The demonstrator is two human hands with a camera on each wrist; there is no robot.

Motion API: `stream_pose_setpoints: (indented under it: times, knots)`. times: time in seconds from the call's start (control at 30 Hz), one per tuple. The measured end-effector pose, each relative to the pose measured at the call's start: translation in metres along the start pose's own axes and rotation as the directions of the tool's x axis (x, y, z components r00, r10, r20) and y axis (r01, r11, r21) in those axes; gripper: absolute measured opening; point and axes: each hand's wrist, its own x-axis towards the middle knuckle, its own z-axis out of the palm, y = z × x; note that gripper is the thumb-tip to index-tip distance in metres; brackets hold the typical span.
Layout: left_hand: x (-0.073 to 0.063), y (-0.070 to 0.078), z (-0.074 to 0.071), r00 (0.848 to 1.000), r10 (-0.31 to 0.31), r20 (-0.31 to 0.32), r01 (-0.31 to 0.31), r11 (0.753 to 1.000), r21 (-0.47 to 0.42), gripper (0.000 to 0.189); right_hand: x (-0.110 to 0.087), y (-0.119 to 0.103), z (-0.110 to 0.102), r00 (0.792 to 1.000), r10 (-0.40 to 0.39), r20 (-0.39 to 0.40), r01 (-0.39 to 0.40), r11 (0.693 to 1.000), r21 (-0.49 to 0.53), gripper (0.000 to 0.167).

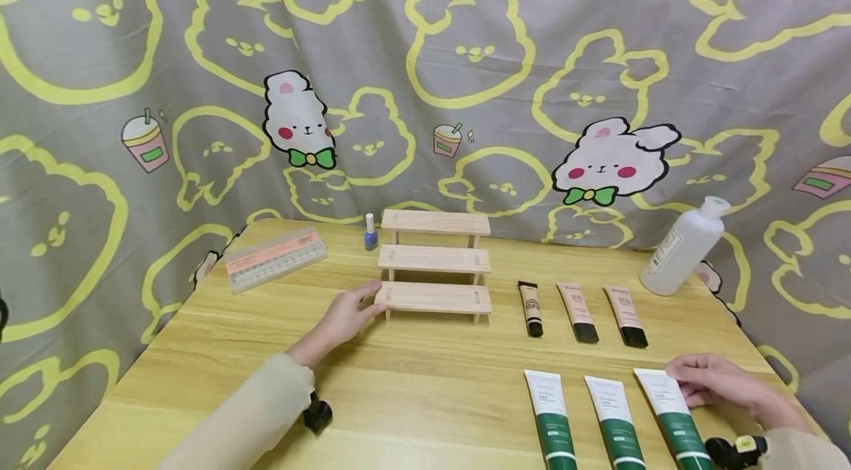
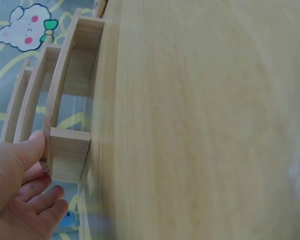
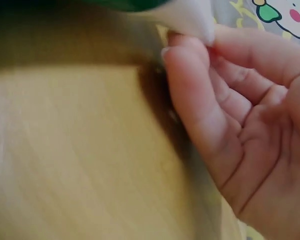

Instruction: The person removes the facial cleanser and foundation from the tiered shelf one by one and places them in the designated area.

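A three-tier wooden display stand [image 1: 433,297] stands at the back middle of the table. My left hand [image 1: 347,313] pinches the left end of its lowest step; in the left wrist view the thumb lies on the edge of the stand [image 2: 70,145]. At the front right, my right hand [image 1: 721,383] pinches the white top corner of a green-and-white squeeze tube [image 1: 677,422], the rightmost of three. The right wrist view shows thumb and finger on the tube's white end [image 3: 187,17]; most of the tube lies outside that view.
Two more green-and-white tubes [image 1: 550,422] [image 1: 614,422] lie left of the held one. Behind them are a small beige tube [image 1: 530,307] and two pink BB tubes [image 1: 577,311] [image 1: 625,315]. A white bottle [image 1: 685,248], blue nail polish [image 1: 371,233] and flat clear case [image 1: 275,261] stand farther back.
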Motion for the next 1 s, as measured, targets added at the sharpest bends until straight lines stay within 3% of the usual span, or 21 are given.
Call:
stream_pose_setpoints:
  times: [0.47, 0.77, 1.0]
  knots:
    - [0.002, 0.001, 0.002, 1.000, 0.005, -0.002, -0.005, 1.000, 0.009, 0.053, -0.005, -0.008, 0.002, 0.998, 0.062, 0.014, -0.060, 0.995, -0.081, 0.027]
    - [0.001, 0.002, 0.000, 1.000, -0.001, 0.004, 0.001, 1.000, 0.002, 0.053, -0.006, -0.013, 0.003, 0.995, 0.082, -0.055, -0.091, 0.982, -0.165, 0.021]
    - [0.000, 0.002, -0.003, 1.000, -0.004, 0.019, 0.004, 1.000, -0.001, 0.054, -0.005, -0.023, 0.003, 0.993, 0.092, -0.078, -0.107, 0.970, -0.219, 0.027]
